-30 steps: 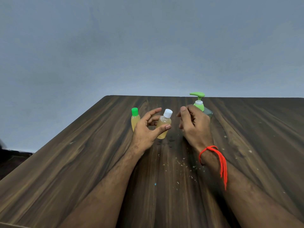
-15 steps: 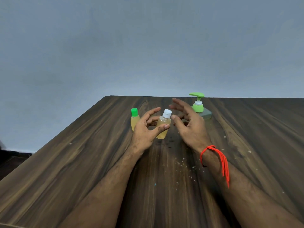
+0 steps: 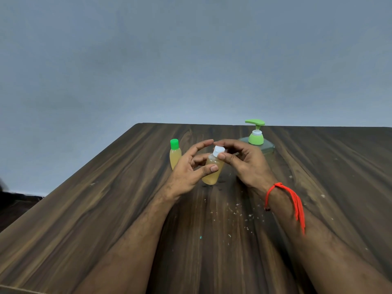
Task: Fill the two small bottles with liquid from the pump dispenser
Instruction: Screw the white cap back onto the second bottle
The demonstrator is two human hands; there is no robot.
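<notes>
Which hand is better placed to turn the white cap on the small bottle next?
The right hand. Its thumb and fingers already pinch the white cap, while the left hand grips the small bottle by its body and steadies it just above the table.

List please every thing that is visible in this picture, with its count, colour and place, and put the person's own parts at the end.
white-capped bottle: 1, clear with yellow liquid, white cap, held above the table centre, tilted
green-capped bottle: 1, clear with yellow liquid, green cap, standing upright on the table, left of the hands
pump dispenser: 1, green pump head on a clear body, standing behind the right hand
table: 1, dark brown wood grain, fills the lower picture
crumbs: many, pale, scattered on the table between the forearms
wall: 1, grey-blue, behind the table
thread bracelet: 1, orange-red, on the right wrist
left hand: 1, holds the white-capped bottle's body
right hand: 1, its grip pinches the white cap
</notes>
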